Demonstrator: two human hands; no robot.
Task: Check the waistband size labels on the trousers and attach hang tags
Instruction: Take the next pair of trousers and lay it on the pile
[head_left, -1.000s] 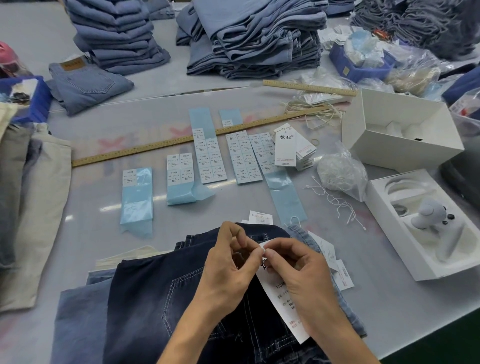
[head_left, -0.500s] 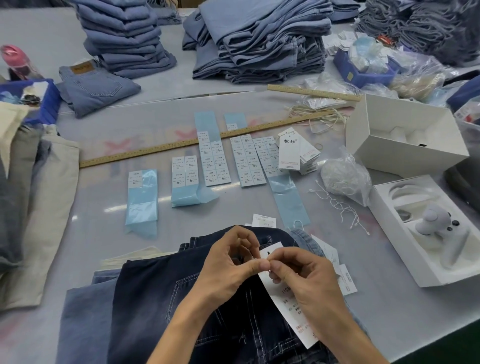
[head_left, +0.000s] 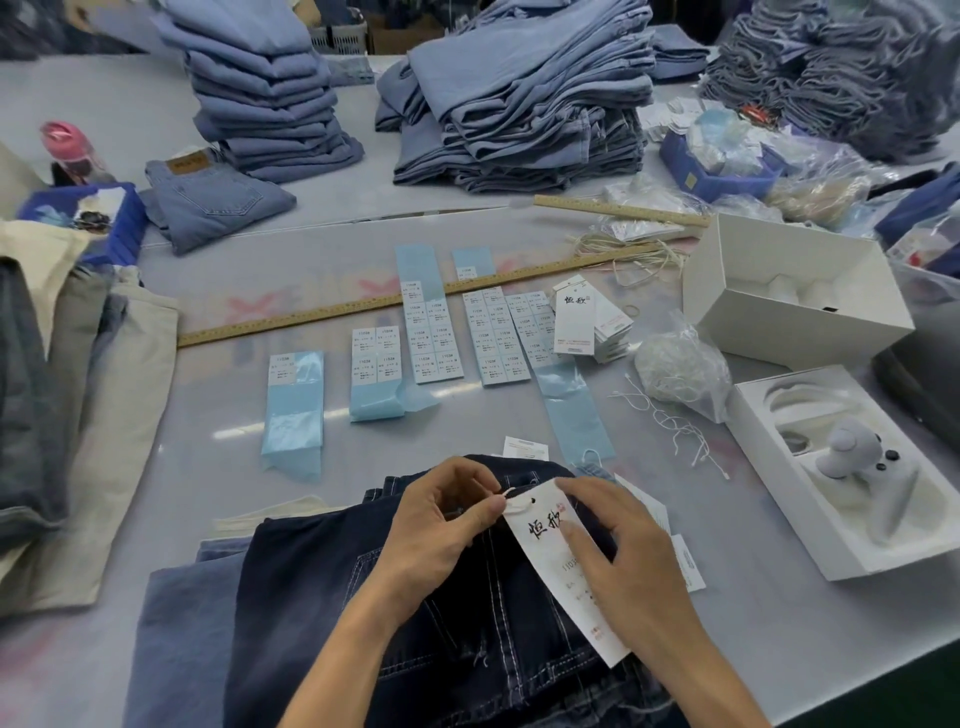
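Observation:
Dark navy jeans (head_left: 322, 582) lie at the table's near edge on top of lighter blue jeans (head_left: 176, 639). A white hang tag (head_left: 550, 566) with black characters rests on the dark jeans near the waistband. My left hand (head_left: 441, 525) pinches the tag's white string (head_left: 511, 496) at the tag's punched hole. My right hand (head_left: 623, 561) lies over the tag's right side, its thumb pressing on the face of the tag. Sheets of size stickers (head_left: 436, 332) on blue backing lie in rows further out, beside a stack of spare hang tags (head_left: 587, 322).
A long wooden ruler (head_left: 363, 306) crosses the table's middle. A bag of strings (head_left: 680, 369) and loose strings (head_left: 670, 415) lie right of centre. Two open white boxes (head_left: 795, 296) (head_left: 852, 467) stand at right. Folded jeans stacks (head_left: 519, 98) fill the back; beige trousers (head_left: 104, 405) lie left.
The tag has turned from its printed-detail side to the face with black characters. My hands have parted slightly, the left drawing the string out at the hole. The head has tilted up a little.

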